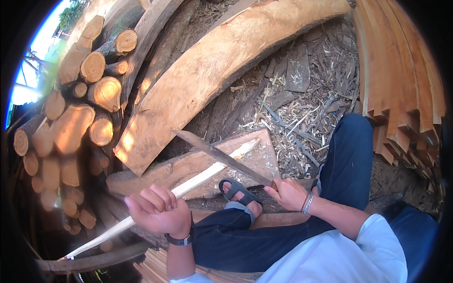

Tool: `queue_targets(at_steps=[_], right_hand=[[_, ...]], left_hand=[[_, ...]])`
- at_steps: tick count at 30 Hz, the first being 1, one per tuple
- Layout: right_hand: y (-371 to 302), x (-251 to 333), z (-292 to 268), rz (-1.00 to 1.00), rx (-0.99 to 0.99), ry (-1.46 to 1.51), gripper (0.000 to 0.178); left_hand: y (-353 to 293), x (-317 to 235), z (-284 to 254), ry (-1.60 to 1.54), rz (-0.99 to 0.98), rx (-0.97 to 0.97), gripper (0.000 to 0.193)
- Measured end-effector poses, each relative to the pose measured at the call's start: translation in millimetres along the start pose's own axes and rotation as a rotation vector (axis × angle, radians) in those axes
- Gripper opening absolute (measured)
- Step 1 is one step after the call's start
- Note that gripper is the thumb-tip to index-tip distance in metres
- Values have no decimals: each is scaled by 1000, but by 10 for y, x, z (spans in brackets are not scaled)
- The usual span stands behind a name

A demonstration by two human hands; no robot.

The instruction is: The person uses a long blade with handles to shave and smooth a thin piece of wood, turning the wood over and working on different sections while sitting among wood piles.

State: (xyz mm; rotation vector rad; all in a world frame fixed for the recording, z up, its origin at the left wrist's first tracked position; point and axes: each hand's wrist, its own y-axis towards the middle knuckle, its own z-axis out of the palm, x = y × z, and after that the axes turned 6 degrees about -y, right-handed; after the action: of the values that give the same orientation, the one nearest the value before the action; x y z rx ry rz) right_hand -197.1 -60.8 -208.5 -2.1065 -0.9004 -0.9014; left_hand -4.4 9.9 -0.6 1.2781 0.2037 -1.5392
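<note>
My left hand (160,210) is closed around a long, pale, peeled stick (200,181). The stick slants from the lower left, where it tapers, up to the right, and its far end lies over a wooden block (257,155). In my right hand (287,193) is a machete (222,158), gripped by its handle. Its long dark blade points up and left, crossing above the stick; whether the two touch I cannot tell. My fingers hide the part of the stick inside my left fist and most of the machete's handle.
Cut logs (94,89) are piled at the left. A broad, curved slab (226,61) lies across the far side. Sawn boards (396,70) are stacked at the right. Wood shavings (297,122) litter the ground. My sandalled foot (240,195) is close to the block and blade.
</note>
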Motion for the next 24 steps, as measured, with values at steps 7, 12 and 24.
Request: queue_targets(at_steps=[7, 12, 24], right_hand=[[-22, 151, -113, 8, 15, 65, 54], [-60, 197, -16, -77, -1, 80, 52], [59, -193, 184, 67, 8, 162, 54]], left_hand=[[2, -1, 6, -5, 13, 29, 44], [38, 17, 12, -19, 20, -20, 44], [86, 6, 14, -7, 19, -38, 45]])
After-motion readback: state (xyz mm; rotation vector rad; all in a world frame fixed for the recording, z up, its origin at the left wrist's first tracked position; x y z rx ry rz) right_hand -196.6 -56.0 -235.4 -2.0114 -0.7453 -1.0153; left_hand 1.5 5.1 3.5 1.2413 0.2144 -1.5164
